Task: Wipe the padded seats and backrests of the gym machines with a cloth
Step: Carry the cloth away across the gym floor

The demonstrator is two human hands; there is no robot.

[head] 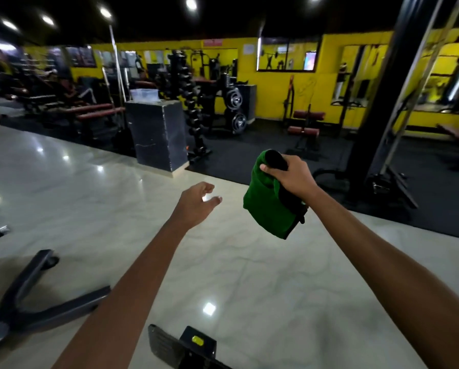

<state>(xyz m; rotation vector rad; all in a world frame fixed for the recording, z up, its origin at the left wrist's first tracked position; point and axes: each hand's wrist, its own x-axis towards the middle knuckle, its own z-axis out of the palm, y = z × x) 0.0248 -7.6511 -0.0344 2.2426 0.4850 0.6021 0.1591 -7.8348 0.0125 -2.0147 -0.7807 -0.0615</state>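
Observation:
My right hand (292,177) is raised in front of me, shut on a green and black cloth (268,203) that hangs folded below the fist. To its left, my left hand (196,202) floats over the pale floor, fingers loosely apart and holding nothing. Padded red benches (97,111) stand far off at the left, and a machine with red pads (306,123) sits by the yellow wall. Neither hand touches any pad.
A dark machine base (31,296) lies on the glossy floor at lower left, and a black footplate (180,344) at the bottom edge. A grey box (156,134), a dumbbell rack (191,102) and a black column (377,107) stand ahead on the black mat.

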